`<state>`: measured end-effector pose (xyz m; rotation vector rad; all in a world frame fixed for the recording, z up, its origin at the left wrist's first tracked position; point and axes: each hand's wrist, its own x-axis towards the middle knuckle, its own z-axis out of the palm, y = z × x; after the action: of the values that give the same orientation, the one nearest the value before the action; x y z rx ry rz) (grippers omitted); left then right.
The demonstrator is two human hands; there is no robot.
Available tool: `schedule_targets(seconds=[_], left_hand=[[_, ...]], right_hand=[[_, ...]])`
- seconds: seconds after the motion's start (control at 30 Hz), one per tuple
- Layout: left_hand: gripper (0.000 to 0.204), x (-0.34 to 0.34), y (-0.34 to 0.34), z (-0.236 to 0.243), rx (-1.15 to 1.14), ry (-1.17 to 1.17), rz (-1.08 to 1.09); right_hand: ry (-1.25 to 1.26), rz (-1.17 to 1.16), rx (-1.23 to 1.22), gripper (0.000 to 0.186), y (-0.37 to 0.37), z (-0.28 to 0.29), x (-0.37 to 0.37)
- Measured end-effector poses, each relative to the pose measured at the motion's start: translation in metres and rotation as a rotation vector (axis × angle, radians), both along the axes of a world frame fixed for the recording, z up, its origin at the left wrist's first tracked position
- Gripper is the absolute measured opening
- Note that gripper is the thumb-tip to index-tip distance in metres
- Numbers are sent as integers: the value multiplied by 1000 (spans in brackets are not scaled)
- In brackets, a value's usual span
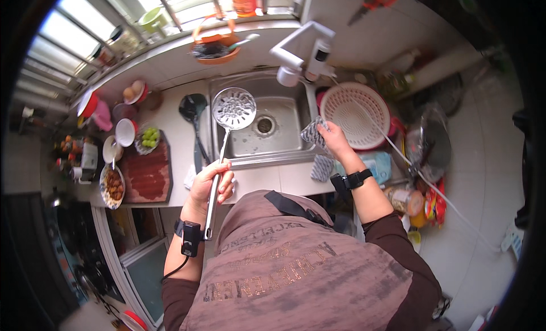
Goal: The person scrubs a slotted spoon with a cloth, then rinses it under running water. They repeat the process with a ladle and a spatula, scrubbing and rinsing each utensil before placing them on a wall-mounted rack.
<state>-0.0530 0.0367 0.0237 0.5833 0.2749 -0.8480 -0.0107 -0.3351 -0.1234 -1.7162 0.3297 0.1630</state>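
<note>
My left hand [211,184] grips the long metal handle of a perforated steel skimmer [234,109]. Its round head hangs over the left side of the steel sink [273,154]. My right hand [334,138] holds a grey checked scrubbing cloth [313,132] at the sink's right edge. A white faucet [301,55] reaches over the back of the basin. Both wrists wear black bands.
A black ladle [193,109] lies on the counter left of the sink. A dark red cutting board [149,174], bowls of food and a bowl of green grapes [149,137] sit further left. A white colander [355,114] stands right of the sink. An orange basket [215,46] rests on the windowsill.
</note>
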Motion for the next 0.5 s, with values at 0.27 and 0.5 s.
schedule_targets(seconds=[0.27, 0.5], left_hand=[[20, 15, -48, -19, -118, 33, -102], [20, 16, -76, -20, -111, 20, -72]], right_hand=[[201, -31, -135, 35, -25, -20, -67], [164, 145, -515, 44, -15, -39, -64]])
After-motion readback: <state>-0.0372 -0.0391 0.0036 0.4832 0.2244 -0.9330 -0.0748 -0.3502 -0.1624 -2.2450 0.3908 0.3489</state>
